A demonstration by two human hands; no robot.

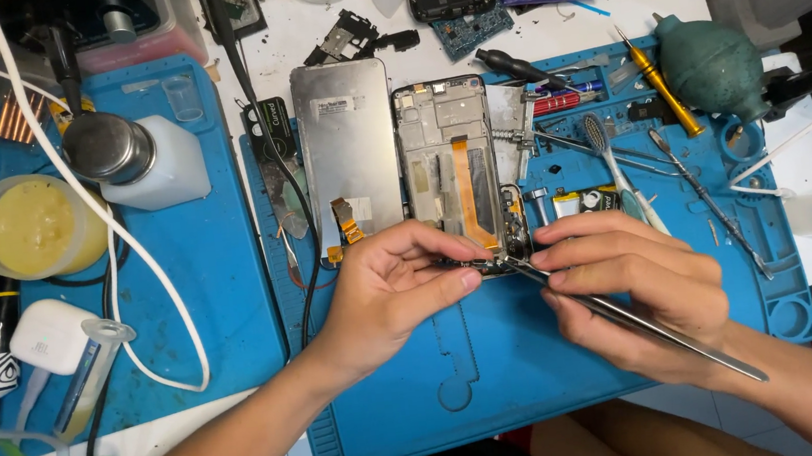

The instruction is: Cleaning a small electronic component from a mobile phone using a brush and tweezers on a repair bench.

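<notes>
Blue silicone matting [501,369] is covering the tabletop, seemingly keeping the opened phone frame [447,158] and the detached screen panel [347,144] from sliding. At the frame's lower edge, the left hand [387,290] is pinching a small part [490,265] steady. The right hand [633,285] is pressing its grip together around metal tweezers [637,322], tips meeting that part.
</notes>
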